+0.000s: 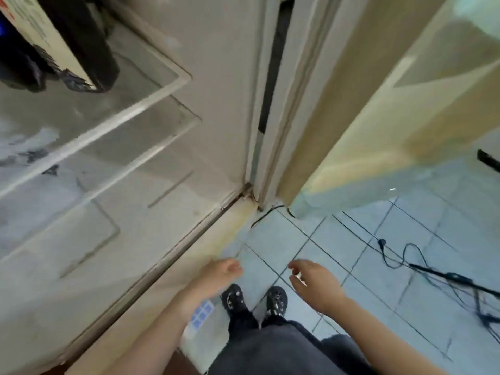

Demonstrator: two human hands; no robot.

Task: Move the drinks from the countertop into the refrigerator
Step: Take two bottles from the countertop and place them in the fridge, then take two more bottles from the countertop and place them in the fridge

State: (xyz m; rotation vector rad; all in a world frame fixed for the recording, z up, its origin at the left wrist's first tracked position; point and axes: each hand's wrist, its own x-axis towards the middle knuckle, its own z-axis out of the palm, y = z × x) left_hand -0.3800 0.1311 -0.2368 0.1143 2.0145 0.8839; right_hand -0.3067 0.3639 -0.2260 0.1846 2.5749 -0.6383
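While our left hand (225, 269) and right hand (316, 284) hang loosely curled and empty over the tiled floor (297, 239), no drink shows; the refrigerator (221, 77) bares its glass shelves (108, 125) at our left. We should fetch one drink from the desk, gripping it upright.
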